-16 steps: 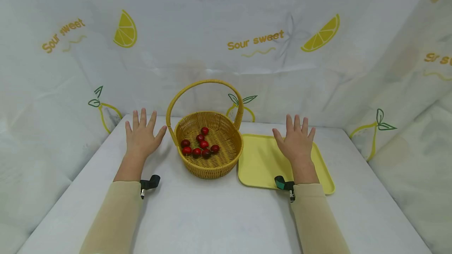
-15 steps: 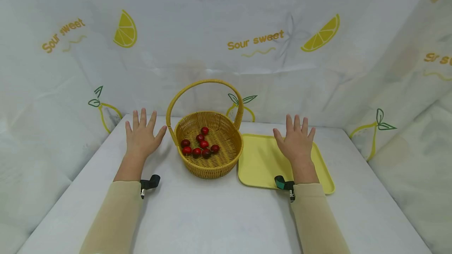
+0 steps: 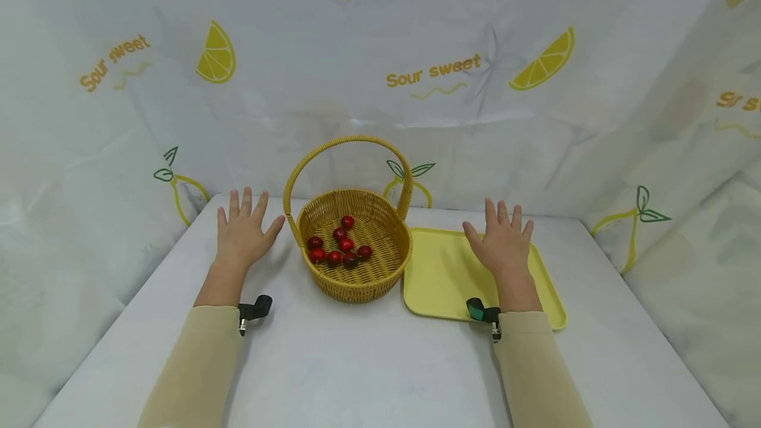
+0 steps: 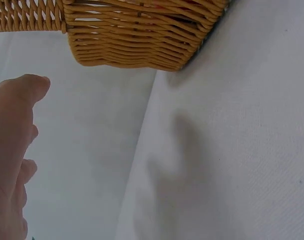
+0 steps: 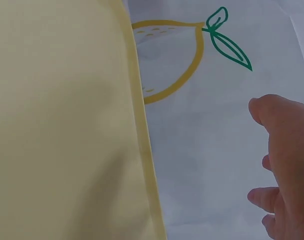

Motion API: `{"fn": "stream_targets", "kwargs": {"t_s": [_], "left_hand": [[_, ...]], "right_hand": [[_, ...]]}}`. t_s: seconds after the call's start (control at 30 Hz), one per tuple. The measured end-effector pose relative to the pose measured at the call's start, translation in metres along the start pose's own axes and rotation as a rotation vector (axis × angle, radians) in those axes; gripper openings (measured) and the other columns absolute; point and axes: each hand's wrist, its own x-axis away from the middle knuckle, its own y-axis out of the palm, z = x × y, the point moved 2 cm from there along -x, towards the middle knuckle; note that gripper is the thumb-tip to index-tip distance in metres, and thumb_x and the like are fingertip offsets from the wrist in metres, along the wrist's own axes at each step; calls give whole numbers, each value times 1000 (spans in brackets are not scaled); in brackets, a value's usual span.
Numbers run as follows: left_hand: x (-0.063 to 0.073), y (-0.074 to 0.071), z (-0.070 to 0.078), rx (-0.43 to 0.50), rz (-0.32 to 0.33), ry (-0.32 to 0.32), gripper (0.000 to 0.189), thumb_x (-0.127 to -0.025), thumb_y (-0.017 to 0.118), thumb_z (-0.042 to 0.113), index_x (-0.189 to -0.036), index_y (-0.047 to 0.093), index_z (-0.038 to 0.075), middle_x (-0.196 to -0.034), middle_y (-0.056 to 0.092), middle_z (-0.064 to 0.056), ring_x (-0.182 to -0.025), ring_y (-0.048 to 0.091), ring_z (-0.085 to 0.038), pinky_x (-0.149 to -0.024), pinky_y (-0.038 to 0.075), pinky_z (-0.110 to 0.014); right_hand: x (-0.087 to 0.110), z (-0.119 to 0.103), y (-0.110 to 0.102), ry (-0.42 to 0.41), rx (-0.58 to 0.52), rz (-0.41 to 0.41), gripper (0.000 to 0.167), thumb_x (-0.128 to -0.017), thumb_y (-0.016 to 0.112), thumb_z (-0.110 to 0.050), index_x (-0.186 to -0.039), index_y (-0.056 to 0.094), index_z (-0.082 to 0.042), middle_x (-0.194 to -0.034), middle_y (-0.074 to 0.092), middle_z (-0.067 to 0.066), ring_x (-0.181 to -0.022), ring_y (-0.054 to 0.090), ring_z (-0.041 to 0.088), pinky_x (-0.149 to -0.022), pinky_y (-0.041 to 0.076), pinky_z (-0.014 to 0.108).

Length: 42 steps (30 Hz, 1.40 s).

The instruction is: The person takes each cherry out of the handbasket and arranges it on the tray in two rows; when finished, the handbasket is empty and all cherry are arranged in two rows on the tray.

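A yellow wicker basket (image 3: 357,289) with a tall arched handle (image 3: 347,140) stands upright at the back middle of the table. Several dark red cherries (image 3: 346,244) lie on its floor, mostly toward the left. My left hand (image 3: 242,236) is spread left of the basket, holding nothing, its thumb near the foot of the handle. To the right, my right hand (image 3: 505,243) hovers with spread fingers over a pale yellow rectangular tray (image 3: 440,283), also holding nothing. The left wrist view shows the basket's woven side above my thumb; in the right wrist view the tray's edge is beside my hand.
A white table (image 3: 357,362) carries everything. Behind it and along both sides hangs a white cloth (image 3: 333,84) printed with lemons and lettering. The basket and tray sit close side by side, and a black strap (image 3: 255,308) is on the left wrist.
The whole head view has shifted slightly down and to the right. Both hands dip a little, with fingers still spread. Basket, cherries and tray keep their places.
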Motion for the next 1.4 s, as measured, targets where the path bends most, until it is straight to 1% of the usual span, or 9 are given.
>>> {"fn": "stream_targets", "kwargs": {"t_s": [0.13, 0.27, 0.43, 0.57, 0.83, 1.03, 1.17, 1.27, 1.4], "left_hand": [[2, -1, -4, 101, 3, 10, 81, -106, 32, 63, -164, 18, 8, -167, 3, -27, -153, -11, -45, -115, -3, -71], [9, -5, -11, 320, 30, 12, 74, -109, 36, 52, -163, 22, 3, -166, 10, -29, -153, -6, -47, -115, 2, -71], [19, -18, -11, 639, 51, -5, 67, -110, 43, 45, -164, 24, 9, -165, 24, -23, -153, 15, -44, -117, 19, -65], [23, -26, -4, 775, 83, 42, 60, -111, 47, 36, -161, 32, 8, -159, 39, -19, -146, 33, -41, -113, 31, -62], [25, -36, 13, 874, 129, 156, 45, -112, 45, 21, -153, 44, 2, -141, 55, -23, -118, 56, -12, -93, 45, -16], [22, -45, 26, 883, 85, 156, 46, -110, 49, 23, -152, 46, 4, -135, 55, -20, -116, 53, -16, -91, 45, -15], [20, -51, 33, 874, 81, 145, 45, -107, 56, 24, -148, 51, 5, -131, 55, -17, -116, 49, -21, -91, 43, -17], [19, -52, 38, 876, 89, 173, 42, -105, 61, 20, -143, 54, 3, -131, 55, -16, -112, 48, -18, -90, 42, -19], [17, -49, 44, 868, 84, 200, 39, -101, 66, 13, -137, 59, 0, -127, 55, -15, -106, 49, -16, -89, 43, -22]], "right_hand": [[2, -3, -1, 0, -26, -24, 89, -103, 37, -65, -164, 14, -4, -165, 15, 31, -151, -3, 54, -113, -3, 73], [5, -8, -6, -3, -79, -26, 90, -103, 36, -67, -164, 14, -5, -164, 17, 30, -151, 1, 53, -113, -1, 74], [7, -20, -16, 20, -193, 7, 87, -104, 37, -65, -163, 19, -4, -162, 27, 28, -149, 11, 54, -113, 5, 74], [6, -36, -23, 31, -254, 2, 85, -105, 37, -63, -163, 19, -4, -160, 31, 28, -147, 20, 55, -114, 13, 72], [5, -71, -21, 67, -505, -24, 85, -102, 31, -72, -165, 22, -16, -153, 48, 17, -134, 49, 43, -106, 38, 62], [4, -97, -19, -5, -649, 49, 72, -103, 35, -67, -158, 42, -20, -139, 61, 13, -126, 58, 36, -102, 44, 58], [3, -115, -17, -77, -734, 187, 56, -106, 45, -58, -140, 63, -17, -107, 72, 6, -95, 67, 28, -78, 53, 47], [2, -127, -13, -137, -797, 255, 46, -106, 52, -49, -122, 73, -12, -85, 69, 4, -74, 61, 23, -61, 49, 39], [2, -139, -3, -180, -865, 177, 39, -105, 59, -43, -114, 76, -9, -81, 64, 3, -71, 56, 20, -61, 47, 34]]}}
